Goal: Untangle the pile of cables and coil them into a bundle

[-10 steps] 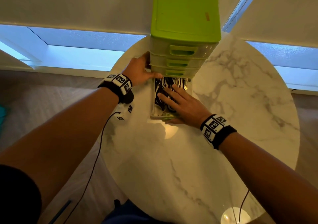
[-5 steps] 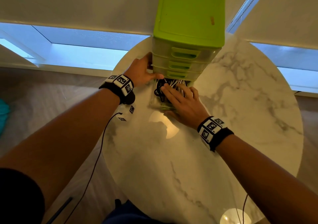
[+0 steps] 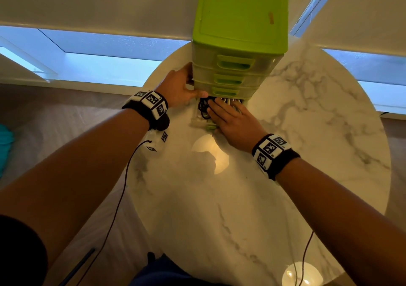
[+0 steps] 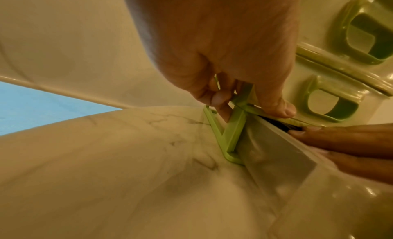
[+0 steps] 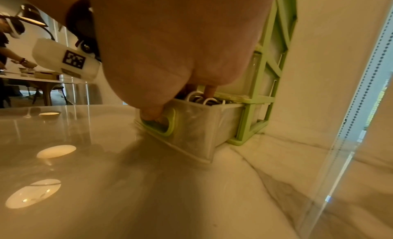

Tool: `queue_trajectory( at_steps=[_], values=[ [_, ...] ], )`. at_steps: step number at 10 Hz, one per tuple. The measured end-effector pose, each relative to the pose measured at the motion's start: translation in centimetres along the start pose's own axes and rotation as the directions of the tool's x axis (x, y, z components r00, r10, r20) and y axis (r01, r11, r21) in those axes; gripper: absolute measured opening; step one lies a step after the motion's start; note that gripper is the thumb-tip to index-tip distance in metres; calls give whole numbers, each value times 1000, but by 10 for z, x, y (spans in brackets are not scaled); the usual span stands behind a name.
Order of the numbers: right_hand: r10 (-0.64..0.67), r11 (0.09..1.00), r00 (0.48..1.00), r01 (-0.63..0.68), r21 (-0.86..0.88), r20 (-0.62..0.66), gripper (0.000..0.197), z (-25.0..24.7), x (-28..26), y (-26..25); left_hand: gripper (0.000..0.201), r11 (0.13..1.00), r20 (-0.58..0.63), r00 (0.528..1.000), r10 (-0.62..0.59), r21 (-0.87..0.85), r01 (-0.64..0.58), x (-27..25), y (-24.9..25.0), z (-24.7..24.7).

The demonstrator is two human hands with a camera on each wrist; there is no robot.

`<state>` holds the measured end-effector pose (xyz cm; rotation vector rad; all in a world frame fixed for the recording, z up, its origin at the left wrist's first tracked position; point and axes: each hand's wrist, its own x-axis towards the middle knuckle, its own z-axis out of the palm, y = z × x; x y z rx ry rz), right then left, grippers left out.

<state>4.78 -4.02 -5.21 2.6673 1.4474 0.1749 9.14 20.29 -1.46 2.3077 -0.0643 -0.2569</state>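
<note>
A lime-green drawer unit (image 3: pixel 239 18) stands at the far side of the round marble table (image 3: pixel 219 209). Its clear bottom drawer (image 3: pixel 197 121) sticks out a short way and holds black and white cables (image 3: pixel 203 108). My right hand (image 3: pixel 226 114) lies flat on the cables with its fingers straight, and its thumb sits in the drawer's green handle (image 5: pixel 168 125). White cable loops (image 5: pixel 197 96) show under the right fingers (image 4: pixel 340 138). My left hand (image 3: pixel 184 86) pinches the unit's green frame (image 4: pixel 234 133) at its front left corner.
The three upper drawers (image 3: pixel 235 64) are closed. A wall and a low window (image 3: pixel 98 66) stand just behind the unit. Thin wires hang from both wrists over the table's near edge. In the right wrist view a person (image 5: pixel 8 57) works at another table far off.
The bottom drawer has slid most of the way back into the unit. My right hand has moved forward with it, flat on the cables. The left hand stays on the frame.
</note>
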Motion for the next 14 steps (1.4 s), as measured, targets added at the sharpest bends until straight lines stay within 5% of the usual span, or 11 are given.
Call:
queue_trajectory(
  at_steps=[3, 5, 6, 7, 8, 9, 10, 11, 12, 13, 14],
  values=[
    [-9, 997, 958, 29, 65, -287, 35, 7, -8, -7, 72, 1000, 7, 1000, -11, -4, 11, -1, -3, 2],
    [229, 973, 906, -219, 70, -357, 17, -3, 17, 4, 74, 1000, 0, 1000, -7, -20, 7, -3, -1, 2],
    [598, 801, 744, -547, 242, -297, 40, -12, 2, 3, 79, 997, 34, 999, -16, -71, 18, -6, -7, 4],
    [847, 416, 531, -708, 571, 41, 91, -10, -16, 18, 100, 970, 126, 992, -2, -241, 33, -18, -18, 13],
    [694, 298, 645, -660, 689, 318, 84, -15, -13, 34, 111, 954, 92, 994, 58, -297, -28, -27, -29, 30],
    [733, 198, 588, -667, 718, 344, 62, -13, -4, 36, 93, 953, -23, 1000, 11, -302, -17, -26, -32, 41],
    [835, 167, 470, -712, 682, 286, 49, -4, 4, 36, 63, 971, -177, 984, -39, -240, -4, -21, -29, 47],
    [878, 99, 391, -712, 695, 275, 44, 2, 10, 33, 55, 974, -249, 967, -56, -228, -3, -19, -28, 52],
    [868, 112, 418, -693, 712, 270, 39, 3, 9, 23, 63, 989, -257, 964, -68, -146, 31, -27, -28, 62],
    [811, 204, 523, -671, 713, 261, 48, -6, 1, 11, 79, 995, -237, 967, -87, -62, 74, -41, -16, 72],
    [795, 233, 546, -676, 699, 264, 54, -10, -28, 1, 85, 989, -180, 975, -128, -100, 111, -73, -7, 87]
  ],
)
